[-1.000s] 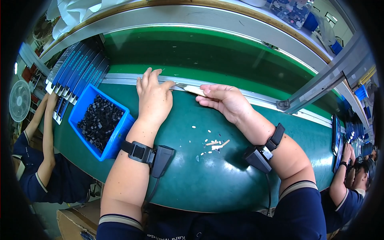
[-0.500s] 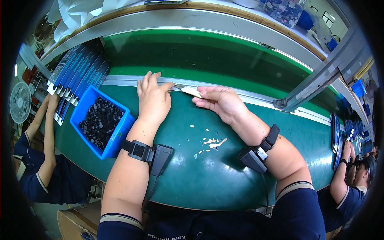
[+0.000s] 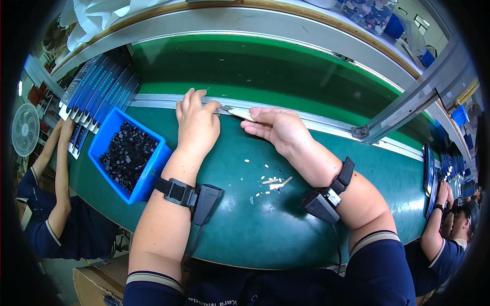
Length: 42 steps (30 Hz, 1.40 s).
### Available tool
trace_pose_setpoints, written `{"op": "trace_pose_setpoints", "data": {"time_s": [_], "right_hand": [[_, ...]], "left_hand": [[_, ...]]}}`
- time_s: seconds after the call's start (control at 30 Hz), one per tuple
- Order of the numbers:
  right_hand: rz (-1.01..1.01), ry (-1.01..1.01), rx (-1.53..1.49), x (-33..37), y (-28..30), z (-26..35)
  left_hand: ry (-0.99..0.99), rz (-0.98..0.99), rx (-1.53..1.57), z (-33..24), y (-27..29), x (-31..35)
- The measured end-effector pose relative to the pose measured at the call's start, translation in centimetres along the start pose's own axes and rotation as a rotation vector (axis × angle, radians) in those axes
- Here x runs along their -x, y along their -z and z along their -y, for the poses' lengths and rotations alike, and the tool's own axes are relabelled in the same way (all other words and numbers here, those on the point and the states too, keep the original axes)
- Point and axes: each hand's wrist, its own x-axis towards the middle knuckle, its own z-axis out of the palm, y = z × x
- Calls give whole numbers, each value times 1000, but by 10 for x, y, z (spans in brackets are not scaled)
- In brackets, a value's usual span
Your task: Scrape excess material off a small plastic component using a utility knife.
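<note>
A small knife (image 3: 240, 113) with a pale handle and a narrow metal blade is pinched between the thumb and fingers of my right hand (image 3: 278, 127). Its blade points left, just above the metal rail at the back of the bench. Beside the tip is my left hand (image 3: 199, 122), fingers spread over the rail and thumb close to the blade. Whether a tiny part lies under those fingertips is hidden. Small pale pellets and short sticks (image 3: 275, 184) lie scattered on the green bench (image 3: 240, 224), nearer to me than the hands.
To the left of my forearm stands a blue bin (image 3: 162, 162) full of small black parts. Behind it lean several blue-and-white boards (image 3: 99, 94). A metal post (image 3: 403, 107) rises at the right. Co-workers' arms (image 3: 62, 178) show at both sides. A shelf (image 3: 245, 18) runs overhead.
My right hand and the knife have shifted slightly left, with the blade lying flatter. My left hand has barely moved.
</note>
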Motion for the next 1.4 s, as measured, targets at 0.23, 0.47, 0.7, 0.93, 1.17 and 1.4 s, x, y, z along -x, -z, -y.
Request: {"op": "trace_pose_setpoints", "data": {"time_s": [0.23,0.47,0.7,0.93,1.17,1.4], "right_hand": [[-28,38,-102,9,-3,-9],[-19,29,-70,18,-2,-9],[39,41,0,42,17,6],[25,58,177,84,48,30],[70,214,558,114,75,43],[165,688,1126,125,59,44]], "left_hand": [[-15,-19,-9,-1,2,1],[-23,-26,6,-3,7,2],[-67,-44,29,-22,26,8],[-170,-17,160,-54,52,20],[-313,359,516,-73,66,31],[-293,415,501,-67,68,26]]}}
